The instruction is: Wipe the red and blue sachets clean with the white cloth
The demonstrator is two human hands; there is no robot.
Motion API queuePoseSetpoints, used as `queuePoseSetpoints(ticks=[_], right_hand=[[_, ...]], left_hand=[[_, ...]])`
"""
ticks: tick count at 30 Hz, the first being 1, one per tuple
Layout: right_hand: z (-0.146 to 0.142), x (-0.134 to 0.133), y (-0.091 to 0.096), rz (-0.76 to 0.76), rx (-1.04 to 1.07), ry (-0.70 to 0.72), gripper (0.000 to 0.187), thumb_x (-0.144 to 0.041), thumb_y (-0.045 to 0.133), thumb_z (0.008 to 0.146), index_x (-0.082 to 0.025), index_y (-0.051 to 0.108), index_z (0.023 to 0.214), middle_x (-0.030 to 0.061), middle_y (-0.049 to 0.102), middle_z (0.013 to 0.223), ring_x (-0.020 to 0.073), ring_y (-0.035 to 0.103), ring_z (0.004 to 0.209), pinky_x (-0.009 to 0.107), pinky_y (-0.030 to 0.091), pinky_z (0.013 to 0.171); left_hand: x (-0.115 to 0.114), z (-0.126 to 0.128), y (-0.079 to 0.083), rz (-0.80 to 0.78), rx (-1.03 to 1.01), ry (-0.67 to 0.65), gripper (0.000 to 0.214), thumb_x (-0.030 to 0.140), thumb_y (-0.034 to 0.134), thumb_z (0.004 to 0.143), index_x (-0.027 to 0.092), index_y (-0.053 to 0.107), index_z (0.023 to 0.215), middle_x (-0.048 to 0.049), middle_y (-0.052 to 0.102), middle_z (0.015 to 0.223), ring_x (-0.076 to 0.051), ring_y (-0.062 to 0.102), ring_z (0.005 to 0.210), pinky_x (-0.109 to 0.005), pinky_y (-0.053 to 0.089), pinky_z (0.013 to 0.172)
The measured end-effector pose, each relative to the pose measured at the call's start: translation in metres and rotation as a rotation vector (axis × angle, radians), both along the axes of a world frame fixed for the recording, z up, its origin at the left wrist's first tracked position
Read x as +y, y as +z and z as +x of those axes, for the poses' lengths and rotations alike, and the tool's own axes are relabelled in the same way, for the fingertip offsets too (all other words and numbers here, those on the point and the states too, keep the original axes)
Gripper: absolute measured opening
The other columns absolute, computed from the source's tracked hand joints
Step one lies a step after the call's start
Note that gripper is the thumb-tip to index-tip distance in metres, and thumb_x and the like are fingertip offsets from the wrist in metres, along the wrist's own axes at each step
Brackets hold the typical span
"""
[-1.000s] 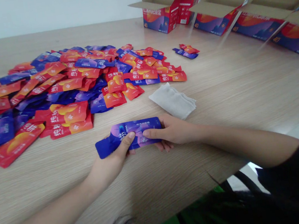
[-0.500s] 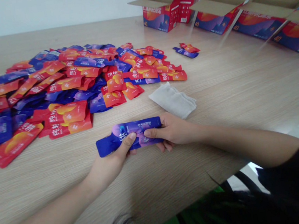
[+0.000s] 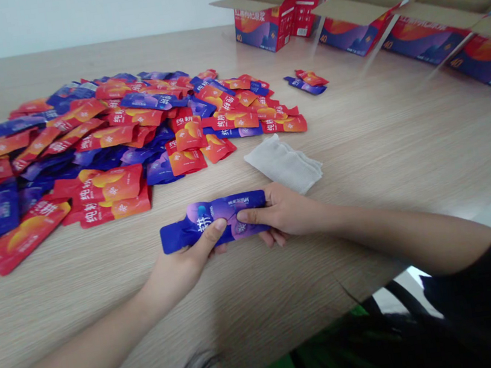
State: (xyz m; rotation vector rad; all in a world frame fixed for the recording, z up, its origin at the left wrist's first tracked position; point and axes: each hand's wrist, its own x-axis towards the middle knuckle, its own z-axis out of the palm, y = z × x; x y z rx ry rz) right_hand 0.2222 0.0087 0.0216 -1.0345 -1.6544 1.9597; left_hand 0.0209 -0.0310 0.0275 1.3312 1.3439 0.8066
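Note:
A blue and purple sachet (image 3: 226, 211) with a narrow neck at its left end is held level above the table. My left hand (image 3: 201, 242) grips its lower left part, thumb on the printed face and fingers underneath. At the other end my right hand (image 3: 283, 210) pinches it, thumb on top and fingertips showing below. Both thumbs lie close together near the sachet's middle. Just beyond my right hand a folded whitish cloth (image 3: 283, 163) lies on the table. Farther left spreads a big heap of red and blue sachets (image 3: 105, 127).
Open cardboard boxes (image 3: 258, 29) in red and blue stand along the back right, flaps raised. A small group of loose sachets (image 3: 307, 83) lies between heap and boxes. The wooden table (image 3: 381, 146) has its near edge by my body.
Both hands and the sachet have shifted very slightly right, and the sachet's neck end has risen a little. Everything else looks the same.

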Motion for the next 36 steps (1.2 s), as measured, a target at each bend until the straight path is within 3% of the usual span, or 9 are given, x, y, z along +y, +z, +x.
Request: queuePoseSetpoints(ticks=[4, 11, 23, 36], right_hand=[[0.0003, -0.0002, -0.0001, 0.006, -0.007, -0.005, 0.036, -0.047, 0.063, 0.088, -0.016, 0.056, 0.071, -0.0057, 0.058, 0.043, 0.0066, 0.048, 0.03, 0.015, 0.035, 0.029], [-0.0008, -0.0019, 0.001, 0.017, -0.019, -0.012, 0.037, -0.046, 0.064, 0.088, -0.017, 0.054, 0.068, -0.0057, 0.057, 0.042, 0.0066, 0.048, 0.03, 0.015, 0.035, 0.029], [-0.0003, -0.0029, 0.0002, 0.038, -0.011, 0.006, 0.033, -0.046, 0.062, 0.089, -0.017, 0.056, 0.074, -0.0059, 0.058, 0.044, 0.0072, 0.048, 0.031, 0.016, 0.035, 0.03], [0.0002, -0.0029, 0.0015, 0.043, 0.005, 0.023, 0.038, -0.05, 0.062, 0.088, -0.016, 0.057, 0.071, -0.0057, 0.058, 0.044, 0.0065, 0.049, 0.031, 0.015, 0.037, 0.031]], left_hand=[[0.0006, -0.0003, 0.0032, 0.032, 0.024, -0.068, 0.038, 0.048, 0.061, 0.083, 0.022, 0.057, 0.055, 0.004, 0.052, 0.051, -0.009, 0.044, 0.047, -0.02, 0.042, 0.045], [0.0013, -0.0006, 0.0026, 0.079, 0.051, -0.063, 0.037, 0.048, 0.061, 0.083, 0.022, 0.058, 0.056, 0.0032, 0.053, 0.051, -0.011, 0.045, 0.047, -0.021, 0.041, 0.043], [0.0003, -0.0003, -0.0034, -0.015, 0.009, 0.036, 0.033, 0.052, 0.067, 0.075, 0.021, 0.06, 0.065, 0.0022, 0.057, 0.057, -0.011, 0.052, 0.05, -0.02, 0.047, 0.047], [0.0007, -0.0001, -0.0016, 0.026, 0.058, 0.065, 0.038, 0.053, 0.066, 0.075, 0.021, 0.056, 0.056, 0.0014, 0.057, 0.052, -0.011, 0.051, 0.046, -0.022, 0.048, 0.044]])
